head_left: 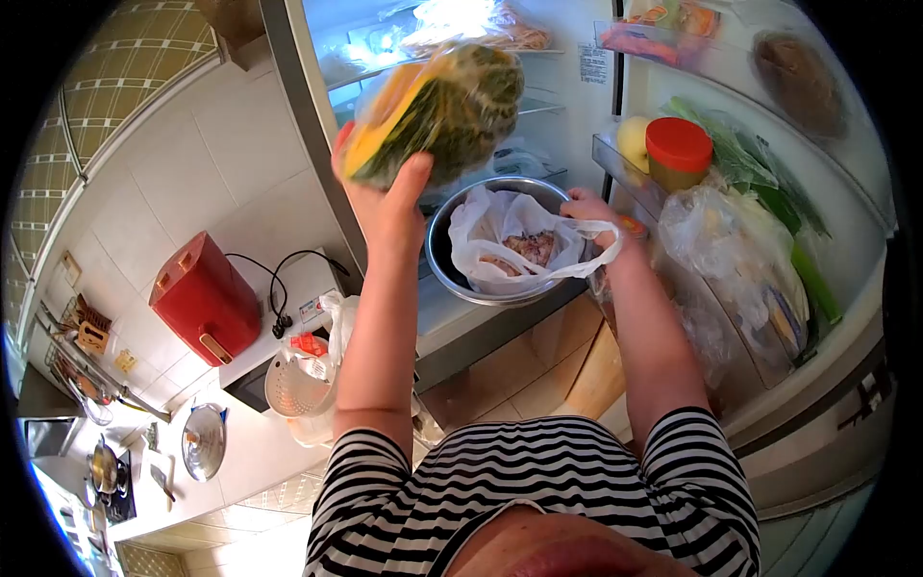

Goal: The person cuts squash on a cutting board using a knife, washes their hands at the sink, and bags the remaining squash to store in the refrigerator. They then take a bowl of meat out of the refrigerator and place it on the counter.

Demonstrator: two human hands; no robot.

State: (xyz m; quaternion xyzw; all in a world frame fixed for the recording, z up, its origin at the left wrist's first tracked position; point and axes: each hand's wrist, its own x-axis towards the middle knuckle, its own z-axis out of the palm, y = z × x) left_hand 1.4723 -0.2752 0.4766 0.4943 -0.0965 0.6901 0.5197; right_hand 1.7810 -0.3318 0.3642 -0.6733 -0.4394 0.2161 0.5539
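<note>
A cut piece of pumpkin (452,111), green-skinned with a yellow-orange cut face and wrapped in clear plastic, is gripped in my left hand (389,197), raised in front of the fridge shelves. Lower and to the right, my right hand (593,213) closes on the rim of a metal bowl (436,252). Inside that bowl lies a white plastic bag (476,216), its top open around a brownish, meat-like lump (532,250). One handle of the bag hangs over my right wrist. The bowl is at the front of the fridge opening.
The open fridge door (870,260) on the right carries a red-lidded jar (679,146), leafy greens and plastic bags. Bagged food (471,27) fills the top shelf. Left, a red air fryer (205,298), a white colander (298,387) and a pot lid (204,441) stand on counters.
</note>
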